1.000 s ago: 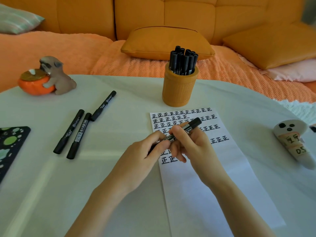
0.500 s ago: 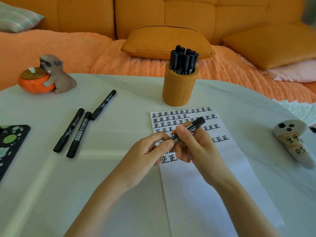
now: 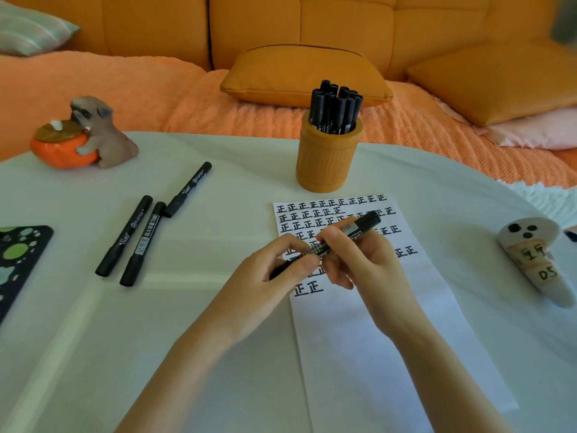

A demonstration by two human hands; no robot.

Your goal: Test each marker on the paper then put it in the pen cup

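Your black marker (image 3: 359, 227) has edged toward the pen cup (image 3: 327, 164), left hand (image 3: 268, 284) and right hand (image 3: 367, 260) both gripping it, with spare markers (image 3: 142, 242) lying left.

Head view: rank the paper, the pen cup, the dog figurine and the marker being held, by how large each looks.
1. paper
2. dog figurine and pen cup: too alike to rank
3. marker: thin, partly hidden

Bare left hand (image 3: 262, 282), bare right hand (image 3: 365, 260) (slender fingers (image 3: 332, 235)), forearms (image 3: 443, 370) uncovered.
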